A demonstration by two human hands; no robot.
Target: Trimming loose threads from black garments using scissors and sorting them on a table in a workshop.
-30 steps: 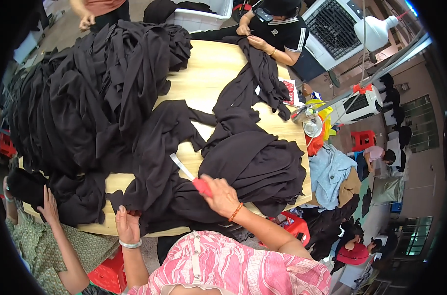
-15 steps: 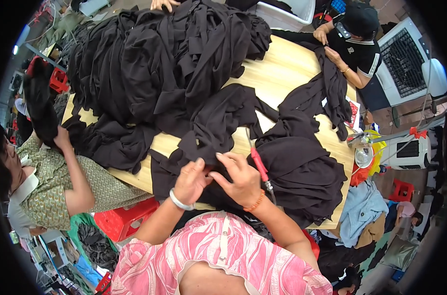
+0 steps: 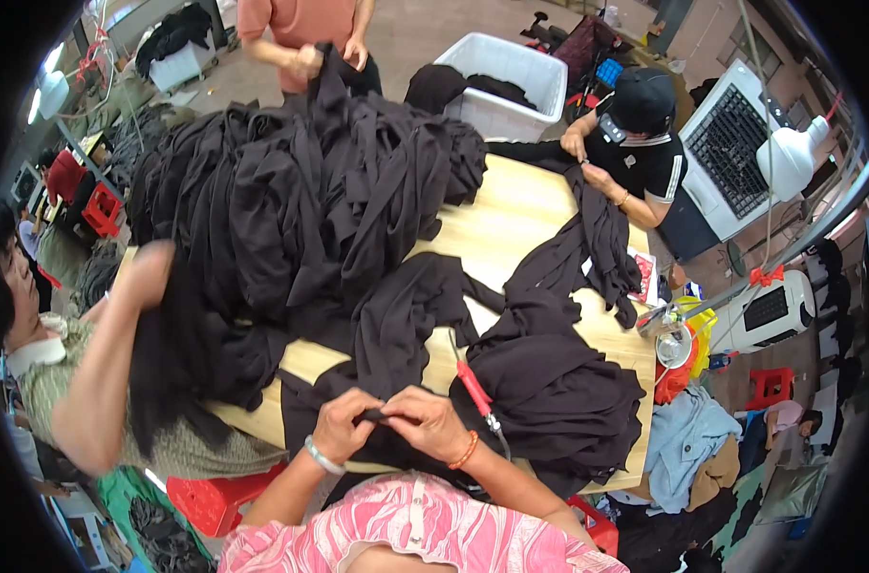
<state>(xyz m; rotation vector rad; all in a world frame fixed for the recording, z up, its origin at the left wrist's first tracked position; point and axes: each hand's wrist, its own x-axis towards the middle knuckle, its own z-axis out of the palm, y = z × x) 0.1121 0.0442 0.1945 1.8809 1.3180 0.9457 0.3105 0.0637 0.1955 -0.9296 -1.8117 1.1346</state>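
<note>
Black cloth lies in front of me on the wooden table (image 3: 511, 215). My left hand (image 3: 343, 427) and my right hand (image 3: 428, 423) are close together, both closed in a pinch on a black garment edge (image 3: 372, 415). More of that garment spreads under and beyond my hands; which piece the edge belongs to is partly hidden. Just right of my right hand lies a red-handled tool (image 3: 472, 387) with a thin metal tip and a cord. Beside the tool is a rounded heap of black garments (image 3: 554, 401).
A large black garment pile (image 3: 291, 210) covers the table's far left. Co-workers handle black cloth at left, far side and far right. Beyond stands a white bin (image 3: 520, 72). A glass jar (image 3: 678, 344) and blue denim clothing (image 3: 687, 439) sit at the right edge.
My hands, apart at the fingertips before, now pinch the black garment edge. The view has tilted up, showing the far co-worker and bin. The left co-worker's arm has swung over the table with cloth.
</note>
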